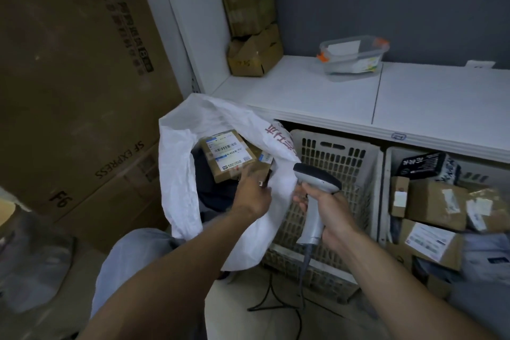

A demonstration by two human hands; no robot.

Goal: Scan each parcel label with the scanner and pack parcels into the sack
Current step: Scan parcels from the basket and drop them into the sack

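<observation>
Down at the mouth of the white sack (179, 174), reaches in with the left hand (252, 196), fingertips on the near edge of a brown parcel (227, 156) lying label-up on top of others inside. Cannot tell whether clamped on it or only pressing, with the fingers largely hidden behind the back of the hand. Probably settling it flat to save room (a judgement only).

Holds the scanner (317, 179) in the right hand (328, 212), fingers wrapped firmly round the grip, head turned left toward the sack, lifted out of the way yet ready for a label. Trails a dark cable (276, 303) down to the floor.

Has the sack standing open, touching the pale basket (336, 157) on its right and the white shelf (331, 91) behind, likely so as to allow one-handed packing. Leaves more parcels waiting in the second basket (436, 207), far right under the same shelf, near the scanner hand.

Next, by the look of it: draw the left hand out, fetch from that right basket, turn a label up. Risk: sack mouth slumping shut.

Elsewhere: large cartons (69, 91) at left, clear tub (353, 58) on the shelf.
</observation>
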